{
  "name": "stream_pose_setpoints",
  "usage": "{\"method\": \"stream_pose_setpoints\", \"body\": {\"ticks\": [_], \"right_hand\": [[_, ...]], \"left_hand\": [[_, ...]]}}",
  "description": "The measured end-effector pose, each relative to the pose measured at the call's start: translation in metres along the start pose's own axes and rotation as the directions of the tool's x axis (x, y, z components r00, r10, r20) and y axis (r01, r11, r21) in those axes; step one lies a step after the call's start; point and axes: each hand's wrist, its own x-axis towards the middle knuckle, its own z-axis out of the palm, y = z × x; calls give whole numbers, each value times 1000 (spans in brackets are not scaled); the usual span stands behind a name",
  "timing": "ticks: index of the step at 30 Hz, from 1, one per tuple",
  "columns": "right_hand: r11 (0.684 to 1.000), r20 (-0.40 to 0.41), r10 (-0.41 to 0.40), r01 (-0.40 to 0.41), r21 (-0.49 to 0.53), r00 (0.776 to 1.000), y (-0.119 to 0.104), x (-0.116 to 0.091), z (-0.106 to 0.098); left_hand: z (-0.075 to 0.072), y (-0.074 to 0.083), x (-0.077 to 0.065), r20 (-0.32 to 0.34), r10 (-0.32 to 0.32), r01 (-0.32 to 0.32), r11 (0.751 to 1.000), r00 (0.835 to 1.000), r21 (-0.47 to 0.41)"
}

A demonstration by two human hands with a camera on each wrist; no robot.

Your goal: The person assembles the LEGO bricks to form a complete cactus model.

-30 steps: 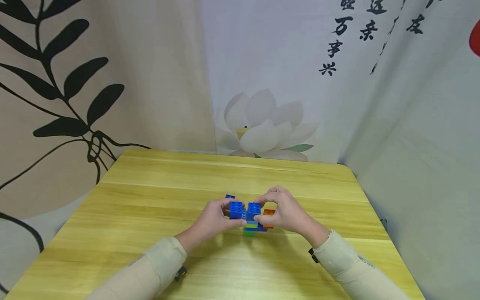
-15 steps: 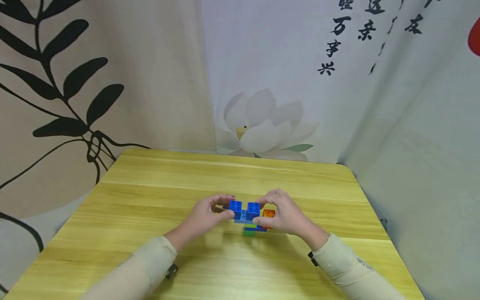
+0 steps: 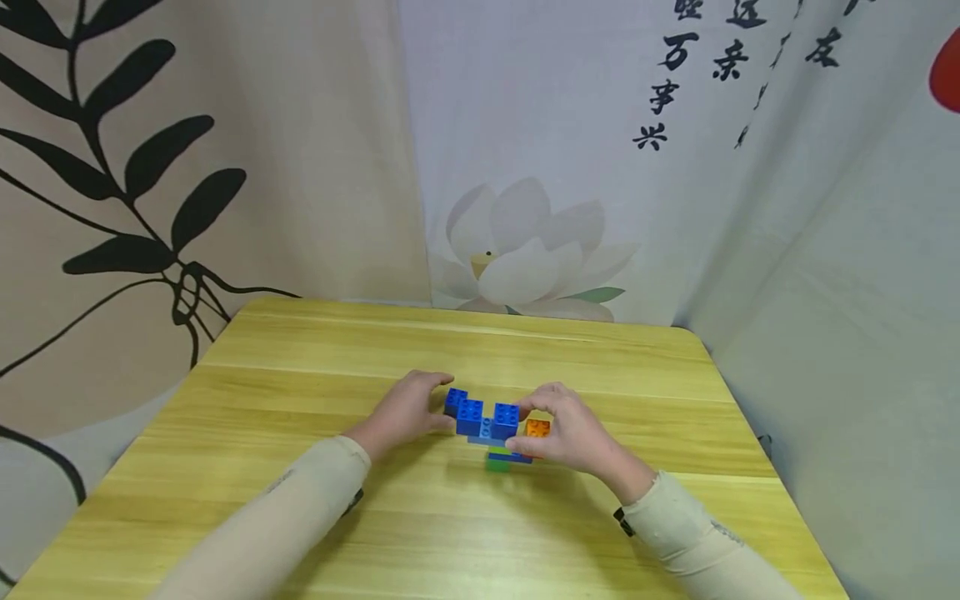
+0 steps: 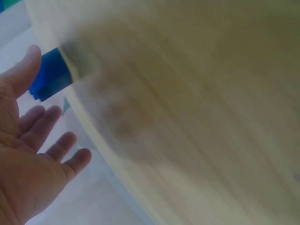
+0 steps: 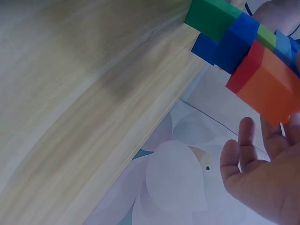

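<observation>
A build of joined toy bricks (image 3: 469,418) hangs over the middle of the table, blue on top with lime and green lower down. My right hand (image 3: 573,429) holds it from the right, thumb and finger on a top blue brick (image 3: 506,421). Orange (image 5: 272,86), red (image 5: 248,68) and green bricks (image 5: 213,18) of the build show in the right wrist view. My left hand (image 3: 408,408) is at its left end, thumb and fingers spread apart around the far-left blue brick (image 3: 455,402). In the left wrist view the thumb lies beside a blue brick (image 4: 52,75), the other fingers loosely bent.
The wooden table (image 3: 360,350) spreads under both hands, its far edge near a printed curtain (image 3: 330,167) with leaves, a lotus and writing. Another curtain (image 3: 840,333) hangs along the right side.
My left hand has let go of the near-left blue brick and moved left and away, up to the far-left blue brick. My right hand keeps its hold, nearly still.
</observation>
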Motion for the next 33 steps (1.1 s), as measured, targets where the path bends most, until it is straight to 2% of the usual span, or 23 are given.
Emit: {"method": "stream_pose_setpoints", "body": {"ticks": [8,12,14,16,18,19,21,23,24,25,27,30,33], "right_hand": [[999,1,15,-15,30,1000,-1,1,4],[999,0,22,-22,37,1000,-1,1,5],[999,3,23,-23,42,1000,0,1,6],[999,7,18,-18,42,1000,0,1,7],[999,14,14,-14,33,1000,1,1,8],[999,16,14,-15,33,1000,1,1,8],[999,16,15,-16,31,1000,2,1,9],[1000,11,12,-13,24,1000,3,1,8],[1000,6,7,-7,23,1000,4,1,8],[1000,3,-1,1,22,1000,4,1,8],[1000,-2,-20,20,12,1000,6,1,8],[999,-10,-54,54,-3,998,8,1,8],[996,-13,-83,82,-16,997,9,2,8]], "left_hand": [[9,-1,9,11,-49,49,998,999,-28],[13,-3,12,0,-46,46,998,999,-48],[12,-5,12,-2,-45,44,996,999,-78],[6,-5,11,-9,-51,49,988,999,-146],[-7,-1,8,-31,-63,53,965,997,-258],[-16,4,6,-46,-65,46,944,997,-326],[-38,18,2,-80,-52,12,902,995,-432],[-58,37,-2,-107,-6,-48,865,994,-500],[-67,48,-5,-114,31,-85,860,993,-502],[-73,59,-7,-116,71,-119,868,991,-482],[-79,79,-13,-105,168,-196,897,980,-396],[-76,100,-19,-61,270,-277,933,961,-230],[-66,107,-21,-24,304,-305,944,952,-127]]}}
